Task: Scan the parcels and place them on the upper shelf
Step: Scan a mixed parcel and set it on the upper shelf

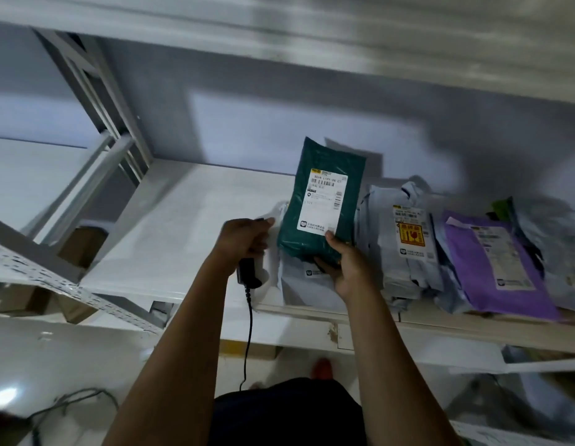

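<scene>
1 view only, head cam. Right hand [345,265] grips the green parcel [323,201] by its bottom edge, thumb on the label's lower corner, fingers behind; parcel stands upright over the shelf [189,226], label facing the cam, its base on or just above a white parcel [299,284] lying flat. Left hand [244,239] is clenched round the scanner [249,275], cable hanging down.

Handling, my guess: soft poly bag, light, slick & floppy, so grip w/ a broad pinch low down or support underneath; won't stand unaided.

More parcels stacked to the right: a grey one [405,239], a purple one [492,262].

Hard to tell: scanner head hidden by hand; label text unreadable; top & right edges blurred; floor area dim.
</scene>
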